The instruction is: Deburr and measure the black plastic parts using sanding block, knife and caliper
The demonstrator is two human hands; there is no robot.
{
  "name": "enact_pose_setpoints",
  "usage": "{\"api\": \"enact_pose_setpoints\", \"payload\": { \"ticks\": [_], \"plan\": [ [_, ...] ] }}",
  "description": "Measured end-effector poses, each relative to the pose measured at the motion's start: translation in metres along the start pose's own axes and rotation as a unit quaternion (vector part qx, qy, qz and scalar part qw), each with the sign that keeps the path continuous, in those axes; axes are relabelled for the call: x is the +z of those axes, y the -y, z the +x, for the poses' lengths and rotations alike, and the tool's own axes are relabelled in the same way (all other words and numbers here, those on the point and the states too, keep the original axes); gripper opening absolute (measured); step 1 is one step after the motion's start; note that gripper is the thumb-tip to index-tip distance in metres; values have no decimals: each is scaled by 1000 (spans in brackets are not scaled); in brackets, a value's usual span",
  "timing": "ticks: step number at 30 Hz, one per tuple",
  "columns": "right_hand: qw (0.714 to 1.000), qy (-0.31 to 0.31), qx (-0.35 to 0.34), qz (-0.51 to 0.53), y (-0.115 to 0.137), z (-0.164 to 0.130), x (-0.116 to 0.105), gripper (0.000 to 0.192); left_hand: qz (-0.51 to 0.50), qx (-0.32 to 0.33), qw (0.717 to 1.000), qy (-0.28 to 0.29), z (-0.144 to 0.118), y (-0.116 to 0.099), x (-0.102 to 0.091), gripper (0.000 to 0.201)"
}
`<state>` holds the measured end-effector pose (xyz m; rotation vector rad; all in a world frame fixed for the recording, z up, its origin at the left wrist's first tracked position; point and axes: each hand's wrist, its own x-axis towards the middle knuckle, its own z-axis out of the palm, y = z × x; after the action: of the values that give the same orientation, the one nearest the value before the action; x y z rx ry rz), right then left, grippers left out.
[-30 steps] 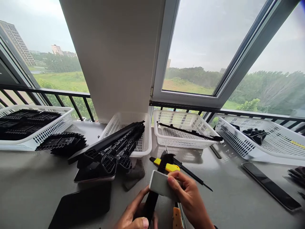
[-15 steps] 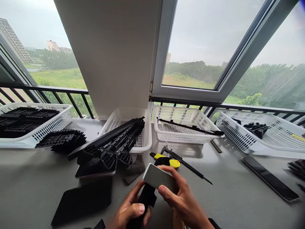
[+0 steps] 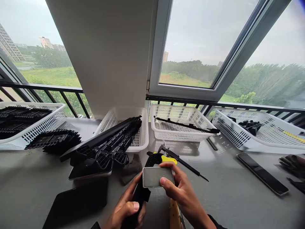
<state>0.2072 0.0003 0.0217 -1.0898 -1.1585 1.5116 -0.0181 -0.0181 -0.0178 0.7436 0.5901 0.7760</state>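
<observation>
My left hand (image 3: 125, 206) is closed around a long black plastic part (image 3: 140, 194), its thumb lying along the near side. In my right hand (image 3: 183, 187) is a grey rectangular block (image 3: 152, 176), gripped between thumb and fingers at its right end. The block lies across the black part and covers its middle; whether the two touch underneath, I cannot tell. Just beyond the block are a yellow-and-black tool (image 3: 169, 159), partly hidden, and a dark caliper (image 3: 182, 160). A wooden strip (image 3: 175, 213) shows below my right hand.
Long black plastic parts (image 3: 111, 143) lean on a white basket (image 3: 145, 133). Another white basket (image 3: 175, 136) holds one thin black strip (image 3: 186, 124). Black slabs lie at left (image 3: 78, 202) and right (image 3: 262, 173). Ribbed black parts (image 3: 53, 140) sit by the left basket (image 3: 43, 125).
The grey block has turned from a slant to nearly level and sits slightly lower and further left across the black part. Both hands keep their grips. The whole view has shifted a little.
</observation>
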Motion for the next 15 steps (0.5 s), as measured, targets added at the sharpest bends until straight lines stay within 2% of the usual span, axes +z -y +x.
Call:
{"api": "enact_pose_setpoints", "payload": {
  "ticks": [4,6,8,10,15],
  "plan": [
    [999,29,-8,-11,3,-1,0,46,11,-3,1000,-26,-2,-1,1,105],
    [1000,3,-16,-19,3,0,-2,47,24,9,999,-22,-1,0,1,102],
    [998,-49,-21,-25,1,1,-3,49,37,18,999,-11,0,0,1,100],
    [997,-68,-16,-25,-3,2,0,50,32,13,999,-17,0,2,0,102],
    [1000,-14,-6,-8,-6,-3,11,51,18,-5,996,-88,-2,5,-2,100]
  ]
}}
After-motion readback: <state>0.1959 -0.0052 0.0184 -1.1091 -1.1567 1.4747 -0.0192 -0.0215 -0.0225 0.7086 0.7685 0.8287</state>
